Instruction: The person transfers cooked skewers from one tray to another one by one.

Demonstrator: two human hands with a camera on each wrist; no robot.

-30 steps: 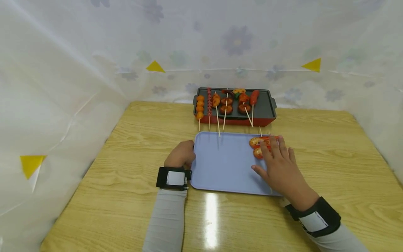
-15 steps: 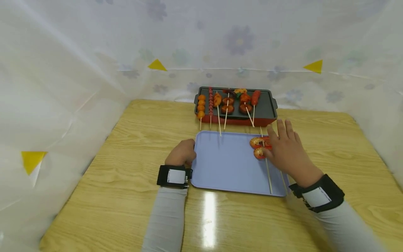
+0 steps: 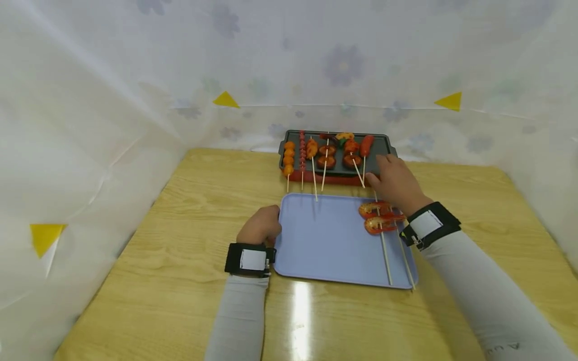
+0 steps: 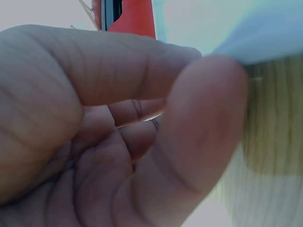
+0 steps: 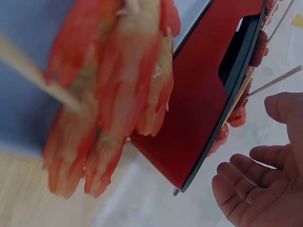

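Observation:
At the left edge of the blue tray (image 3: pixel 316 245), my left hand (image 3: pixel 260 225) pinches the rim; its thumb (image 4: pixel 208 127) and forefinger meet there in the left wrist view. On the tray's right side lie two shrimp skewers (image 3: pixel 374 226), their sticks pointing toward me. My right hand (image 3: pixel 399 183) is over the right front part of the grill (image 3: pixel 381 145), holding nothing. In the right wrist view its fingers (image 5: pixel 236 184) are loosely bent beside the grill, thumb apart. Nearest to it on the grill is a sausage skewer (image 3: pixel 367 145).
Along the grill sit an orange ball skewer (image 3: pixel 289 156), a thin red skewer (image 3: pixel 302 153), mushroom skewers (image 3: pixel 326 161) and others. Several sticks jut over its front edge, one reaching over the tray's far rim. The wooden table (image 3: pixel 194 200) ends at a plastic sheet behind.
My right hand has left the shrimp skewers and moved forward to the grill, its fingers bending. The shrimp are uncovered now. My left hand stays on the tray's edge.

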